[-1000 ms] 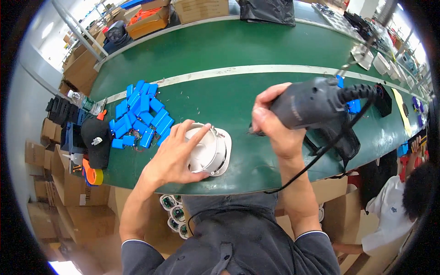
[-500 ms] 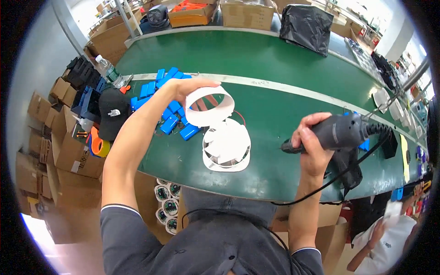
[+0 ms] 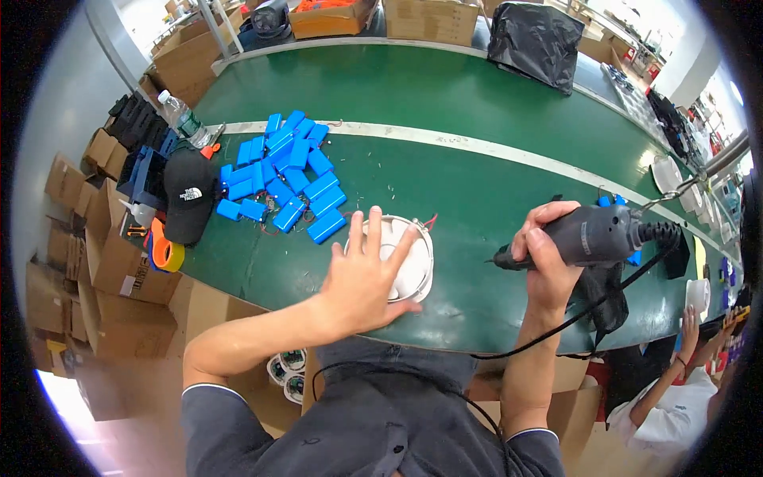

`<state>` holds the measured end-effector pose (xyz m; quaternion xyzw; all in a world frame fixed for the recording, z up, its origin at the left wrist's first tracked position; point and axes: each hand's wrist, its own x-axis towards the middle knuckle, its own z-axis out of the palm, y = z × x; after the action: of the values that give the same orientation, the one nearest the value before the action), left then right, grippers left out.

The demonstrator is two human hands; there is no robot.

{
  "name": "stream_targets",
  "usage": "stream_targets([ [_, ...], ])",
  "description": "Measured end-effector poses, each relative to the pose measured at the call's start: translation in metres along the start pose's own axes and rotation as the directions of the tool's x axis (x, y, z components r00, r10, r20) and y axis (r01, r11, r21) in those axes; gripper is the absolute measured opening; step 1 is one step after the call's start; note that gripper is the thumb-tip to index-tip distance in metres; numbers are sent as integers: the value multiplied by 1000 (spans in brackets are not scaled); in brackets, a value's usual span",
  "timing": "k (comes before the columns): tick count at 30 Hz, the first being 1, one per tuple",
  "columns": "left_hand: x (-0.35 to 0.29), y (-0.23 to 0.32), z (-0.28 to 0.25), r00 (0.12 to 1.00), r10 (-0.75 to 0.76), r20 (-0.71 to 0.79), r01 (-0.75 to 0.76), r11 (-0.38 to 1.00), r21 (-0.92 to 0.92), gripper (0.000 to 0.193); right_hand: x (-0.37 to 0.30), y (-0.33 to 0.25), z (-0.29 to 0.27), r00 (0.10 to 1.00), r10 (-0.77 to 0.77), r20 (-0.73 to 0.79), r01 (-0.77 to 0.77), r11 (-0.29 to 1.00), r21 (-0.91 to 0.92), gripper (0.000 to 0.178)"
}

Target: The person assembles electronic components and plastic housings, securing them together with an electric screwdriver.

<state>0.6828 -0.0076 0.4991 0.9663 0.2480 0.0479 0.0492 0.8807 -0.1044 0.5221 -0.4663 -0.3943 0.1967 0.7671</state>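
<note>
My left hand (image 3: 359,288) lies with fingers spread over a round white fan housing (image 3: 417,274) on the green workbench. It covers much of the near left part, and white blades show between the fingers. A short red wire (image 3: 431,222) sticks out at the housing's far right edge. To the right, my right hand (image 3: 550,266) is wrapped round a dark grey electric screwdriver (image 3: 596,233). Its tip points left toward the housing but stays apart from it, and a black cable trails from its back end.
Blue battery packs (image 3: 324,186) are heaped left of the housing. Beyond them are a black cap (image 3: 189,195), a water bottle (image 3: 184,121) and orange and yellow tape rolls (image 3: 165,253). A black bag (image 3: 534,46) stands far off. At right, a co-worker's hand (image 3: 690,330) touches a white ring.
My left hand has come down from the upper left, where it held a white ring, and now lies flat on the housing. The screwdriver has barely moved.
</note>
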Motion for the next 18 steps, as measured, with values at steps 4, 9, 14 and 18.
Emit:
stream_targets([
  [4, -4, -17, 10, 958, -150, -245, 45, 922, -385, 92, 2, 4, -24, 987, 50, 151, -59, 997, 57, 40],
  [9, -67, -71, 46, 817, -562, 126, 384, 369, -847, 76, 3, 3, -3, 924, -30, 382, 40, 999, -17, 89],
  [14, -71, -64, 52, 886, -421, 197, 353, 332, -875, 72, -59, 65, -36, 894, 424, 144, -369, 879, -302, 95],
  [18, -83, -68, 61, 883, -397, 250, 343, 184, -921, 75, -97, 74, 21, 670, 687, 281, -708, 705, -35, 69],
])
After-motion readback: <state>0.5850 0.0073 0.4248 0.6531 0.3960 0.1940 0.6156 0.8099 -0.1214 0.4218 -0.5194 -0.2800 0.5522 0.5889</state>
